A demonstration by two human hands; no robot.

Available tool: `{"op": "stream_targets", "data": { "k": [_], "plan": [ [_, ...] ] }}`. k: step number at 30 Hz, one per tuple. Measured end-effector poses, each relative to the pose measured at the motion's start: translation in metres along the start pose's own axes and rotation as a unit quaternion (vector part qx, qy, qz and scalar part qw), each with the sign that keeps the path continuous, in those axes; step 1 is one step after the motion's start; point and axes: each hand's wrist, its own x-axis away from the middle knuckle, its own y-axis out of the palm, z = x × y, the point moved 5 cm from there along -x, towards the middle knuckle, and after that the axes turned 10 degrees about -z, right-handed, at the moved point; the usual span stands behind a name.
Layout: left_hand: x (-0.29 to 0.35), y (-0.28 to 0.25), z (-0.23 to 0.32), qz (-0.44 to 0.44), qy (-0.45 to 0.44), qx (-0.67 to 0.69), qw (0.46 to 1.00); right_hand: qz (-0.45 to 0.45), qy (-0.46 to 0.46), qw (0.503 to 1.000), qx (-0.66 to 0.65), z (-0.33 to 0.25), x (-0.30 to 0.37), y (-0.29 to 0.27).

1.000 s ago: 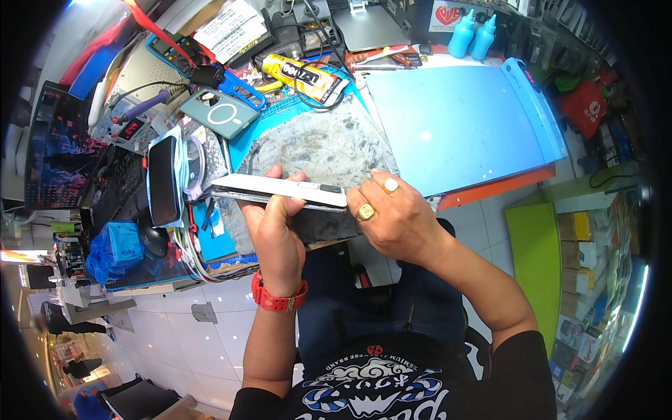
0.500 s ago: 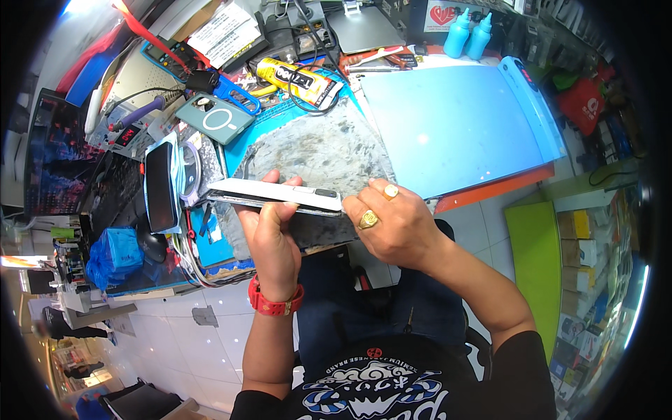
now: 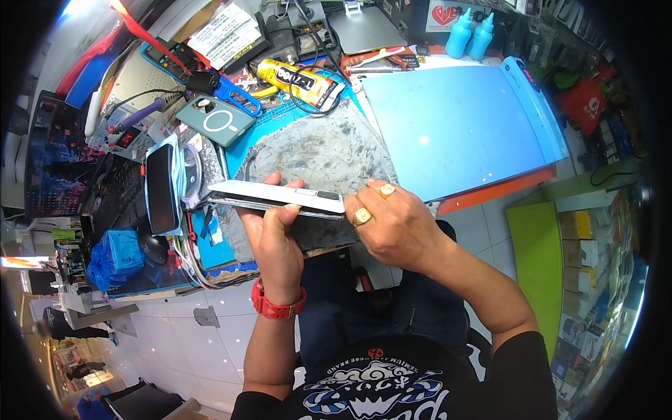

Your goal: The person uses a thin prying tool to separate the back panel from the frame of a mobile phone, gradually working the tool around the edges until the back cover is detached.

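Note:
My left hand [image 3: 276, 241] is wrapped round a smartphone, thumb on its near edge and fingertips showing beyond its far edge. The phone's white back cover [image 3: 269, 189] stands tilted away from the dark phone body [image 3: 262, 206], with a dark gap between them, widest at the left end. A black camera area [image 3: 329, 197] shows near the cover's right end. At that end my right hand [image 3: 395, 224], with two gold rings, is closed with its fingertips pinching the corner. Exactly what lies under those fingertips is hidden.
Under the phone lies a stained grey mat [image 3: 315, 147]. Beyond it are a yellow tube [image 3: 297, 82] and a green phone case [image 3: 215, 119]. A dark-screened phone [image 3: 162, 189] and a soldering iron [image 3: 136, 115] are at left. A blue sheet [image 3: 455, 126] and two blue bottles [image 3: 469, 35] are at right.
The right hand has shifted slightly left at the phone's end, and the white cover has tilted a little, showing more of its back. The left hand keeps its hold.

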Motion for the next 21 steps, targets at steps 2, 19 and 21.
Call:
{"op": "stream_targets", "data": {
  "k": [2,19,21],
  "plan": [
    [0.0,0.0,0.0,0.0,-0.001,0.002,1.0,-0.008,-0.001,1.0,0.004,0.0,-0.001,-0.001],
    [0.0,0.0,0.001,-0.004,-0.004,0.007,1.0,0.057,-0.002,0.998,0.008,-0.003,0.012,-0.02],
    [-0.001,0.0,0.001,-0.003,-0.004,0.001,1.0,0.057,-0.013,0.998,0.001,-0.002,0.009,-0.02]
  ]
}}
